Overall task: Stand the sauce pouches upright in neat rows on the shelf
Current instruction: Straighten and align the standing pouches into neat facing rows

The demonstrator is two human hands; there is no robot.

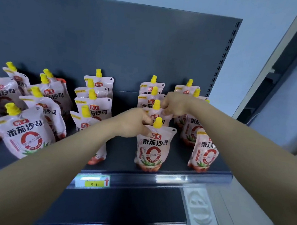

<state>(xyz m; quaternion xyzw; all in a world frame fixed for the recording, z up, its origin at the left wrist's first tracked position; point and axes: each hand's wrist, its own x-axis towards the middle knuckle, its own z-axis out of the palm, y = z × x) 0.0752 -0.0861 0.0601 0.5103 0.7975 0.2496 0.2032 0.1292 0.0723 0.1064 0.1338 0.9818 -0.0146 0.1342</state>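
Note:
Pink sauce pouches with yellow caps stand in rows on a dark shelf (120, 152). In the row right of centre, the front pouch (153, 146) stands upright near the shelf's front edge. My left hand (133, 122) pinches the top left corner of that front pouch. Behind it stands a second pouch (156, 114), and my right hand (175, 104) pinches its top right corner. More pouches stand further back in this row. Another upright row (93, 105) is at centre, partly hidden by my left arm. The rightmost row (204, 153) is partly hidden by my right arm.
At the left, several pouches (23, 130) lean and stand crowded, out of line. A price tag (92, 182) sits on the shelf's front rail. The dark back panel (115, 42) rises behind. A lower shelf (113, 211) lies below, a white wall at right.

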